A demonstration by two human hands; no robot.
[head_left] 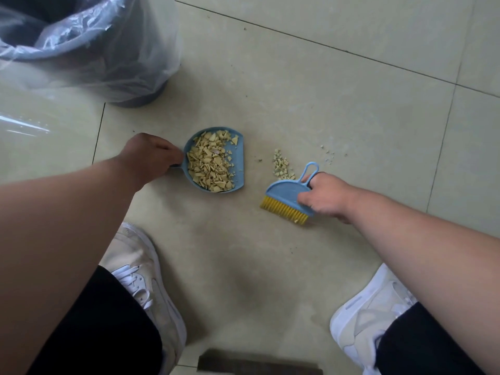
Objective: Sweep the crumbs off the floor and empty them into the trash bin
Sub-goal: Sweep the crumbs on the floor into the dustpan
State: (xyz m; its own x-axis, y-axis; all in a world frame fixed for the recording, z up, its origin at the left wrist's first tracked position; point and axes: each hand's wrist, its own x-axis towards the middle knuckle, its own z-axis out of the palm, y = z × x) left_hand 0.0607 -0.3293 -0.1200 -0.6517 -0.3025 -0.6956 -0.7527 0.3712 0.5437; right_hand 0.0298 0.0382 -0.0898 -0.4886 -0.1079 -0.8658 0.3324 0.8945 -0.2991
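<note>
A small blue dustpan [238, 171] lies flat on the tiled floor, heaped with pale yellow crumbs [209, 165]. My left hand [150, 158] grips its handle at the left side. To its right a small pile of loose crumbs [281, 166] lies on the floor, with a few specks farther right. My right hand [324, 197] holds a blue hand brush [286, 192] with yellow bristles, just below and right of that pile, bristles touching the floor. The trash bin [89, 50], dark with a clear plastic liner, stands at the upper left.
My two white shoes [140, 269] [370, 307] stand on the floor near the bottom, either side of an open patch of tile. A dark brown object [257, 364] shows at the bottom edge. The liner's loose plastic [24, 125] spreads over the left floor.
</note>
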